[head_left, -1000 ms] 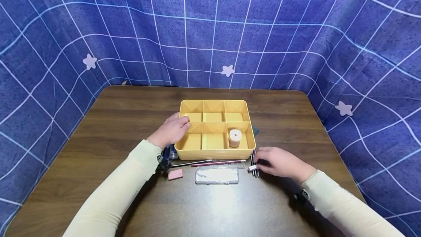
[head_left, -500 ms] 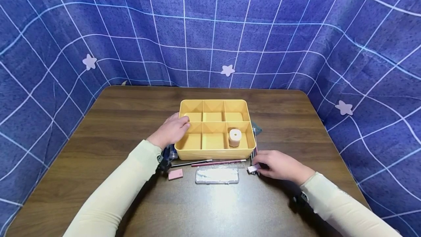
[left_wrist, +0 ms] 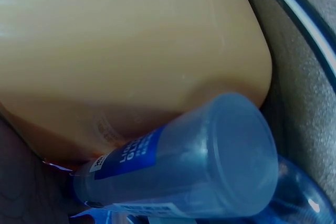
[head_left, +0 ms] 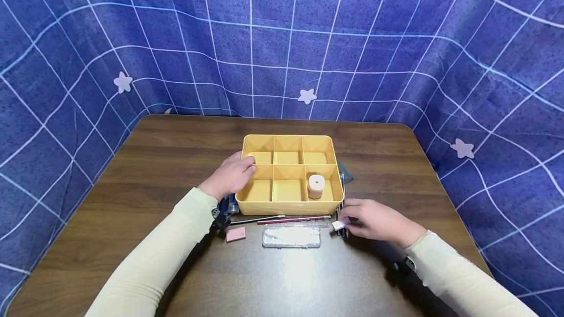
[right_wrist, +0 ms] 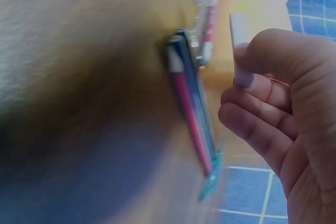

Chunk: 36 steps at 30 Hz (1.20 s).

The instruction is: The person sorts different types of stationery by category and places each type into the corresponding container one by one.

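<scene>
A yellow box [head_left: 288, 208] with several compartments stands mid-table. My left hand [head_left: 229, 175] grips its left wall, fingers over the rim. In the left wrist view, a clear cylindrical container [left_wrist: 210, 156] with a blue label lies against the box's side. My right hand [head_left: 374, 219], by the box's front right corner, pinches a small white eraser [right_wrist: 239, 30] between thumb and fingers. Below that hand, several pencils [right_wrist: 189, 108] lie along the box's right side, with a teal piece [head_left: 345, 172] at their far end. A white rounded block [head_left: 316, 186] sits in the front right compartment.
Before the box lie a black pencil [head_left: 257, 219], a dark red pencil [head_left: 293, 219] and a clear ruler [head_left: 308, 224]. Nearer me are a clear flat case [head_left: 292, 237] and a pink block [head_left: 235, 234]. Blue gridded cloth [head_left: 282, 38] hangs around the table.
My right hand has shifted slightly, still pinching the white eraser. More of the teal piece shows at the box's right side. The left hand stays on the box.
</scene>
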Each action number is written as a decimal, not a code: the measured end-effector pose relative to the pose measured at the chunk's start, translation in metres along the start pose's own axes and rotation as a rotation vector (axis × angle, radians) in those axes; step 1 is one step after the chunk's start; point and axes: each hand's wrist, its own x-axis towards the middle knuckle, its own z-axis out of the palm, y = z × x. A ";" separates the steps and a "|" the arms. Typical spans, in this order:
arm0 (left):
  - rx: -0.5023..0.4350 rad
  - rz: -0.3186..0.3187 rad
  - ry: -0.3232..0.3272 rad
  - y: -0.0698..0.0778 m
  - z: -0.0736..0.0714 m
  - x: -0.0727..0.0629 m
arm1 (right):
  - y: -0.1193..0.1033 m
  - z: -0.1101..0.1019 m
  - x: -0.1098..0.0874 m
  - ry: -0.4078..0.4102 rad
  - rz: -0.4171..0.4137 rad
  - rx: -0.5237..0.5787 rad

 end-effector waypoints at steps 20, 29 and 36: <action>-0.007 -0.032 -0.014 0.001 0.000 -0.002 | 0.006 -0.066 0.067 0.094 -0.064 -0.038; 0.005 -0.026 -0.009 -0.001 0.001 -0.001 | 0.026 -0.066 0.111 0.044 -0.032 -0.060; -0.001 -0.060 -0.030 0.000 0.002 -0.001 | 0.045 -0.060 0.146 0.009 0.011 -0.020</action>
